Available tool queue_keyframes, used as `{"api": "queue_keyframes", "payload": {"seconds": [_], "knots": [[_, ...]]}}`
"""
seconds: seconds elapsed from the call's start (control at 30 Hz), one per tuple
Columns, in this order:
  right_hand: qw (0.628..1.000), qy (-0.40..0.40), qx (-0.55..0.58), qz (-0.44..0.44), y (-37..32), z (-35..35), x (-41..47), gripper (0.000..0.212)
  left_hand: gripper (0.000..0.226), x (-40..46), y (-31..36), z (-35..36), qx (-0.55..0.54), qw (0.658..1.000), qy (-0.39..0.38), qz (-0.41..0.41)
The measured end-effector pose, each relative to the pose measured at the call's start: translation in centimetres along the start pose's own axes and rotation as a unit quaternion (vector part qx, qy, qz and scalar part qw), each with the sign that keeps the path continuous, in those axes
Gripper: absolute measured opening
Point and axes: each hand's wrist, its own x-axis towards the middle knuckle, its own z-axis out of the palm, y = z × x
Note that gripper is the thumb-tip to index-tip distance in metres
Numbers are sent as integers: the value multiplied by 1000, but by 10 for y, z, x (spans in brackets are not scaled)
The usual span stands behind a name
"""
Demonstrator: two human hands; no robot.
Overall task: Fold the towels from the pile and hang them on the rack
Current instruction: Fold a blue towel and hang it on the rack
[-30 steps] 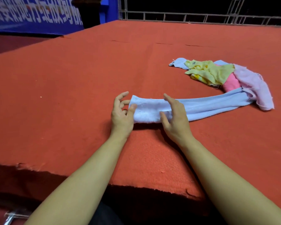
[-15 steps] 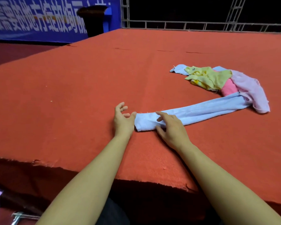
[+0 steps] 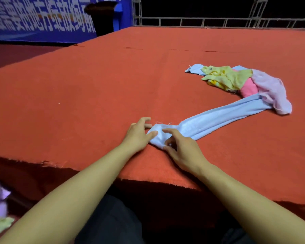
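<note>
Lying stretched across the red table (image 3: 95, 88) from the pile (image 3: 236, 81), near end of the blue towel (image 3: 218, 115) pinched between left hand (image 3: 139, 134) and right hand (image 3: 181, 148); probably light, limp, best gripped at corners.

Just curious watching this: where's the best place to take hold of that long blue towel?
Probably the near end of the blue towel, from the person's side, where the left hand and right hand already have it. Its far end lies tucked under the pink towel in the pile.
</note>
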Motion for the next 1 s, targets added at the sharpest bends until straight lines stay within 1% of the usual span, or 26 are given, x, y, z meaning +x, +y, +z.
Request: {"api": "queue_keyframes", "payload": {"seconds": [0.1,0.17,0.23,0.3,0.37,0.4,0.5,0.53,0.6,0.7,0.77,0.87,0.93,1.0], "knots": [[999,-19,35,-31,-25,7,-24,51,52,-30,1,-13,-35,999,-33,23],[996,-34,66,-44,-31,7,-28,56,51,-44,2,-22,-62,997,-32,27],[994,-21,92,-47,-28,0,-23,55,48,-52,2,-32,-99,994,6,37],[994,29,96,-38,-21,-11,-8,50,45,-57,4,-43,-144,986,65,52],[993,62,94,-40,-17,-23,12,55,43,-59,11,-54,-187,975,102,56],[992,61,98,-53,-18,-28,21,60,43,-60,16,-59,-212,970,106,60],[985,9,131,-114,-33,-39,43,69,43,-59,32,-74,-266,956,99,78],[982,-6,145,-122,-40,-43,49,70,44,-57,38,-81,-281,951,102,85],[979,-22,170,-110,-54,-55,63,73,46,-54,52,-97,-308,940,108,99],[981,-38,164,-93,-70,-80,81,74,47,-50,77,-125,-311,933,111,143],[982,-47,155,-100,-77,-100,87,70,48,-49,90,-145,-304,931,118,163],[975,-22,192,-109,-87,-131,88,59,50,-52,95,-171,-278,935,142,165],[965,-18,233,-116,-95,-145,86,58,52,-58,96,-181,-244,944,153,161],[963,-26,235,-128,-105,-151,80,59,54,-64,100,-184,-227,952,140,150]]}}
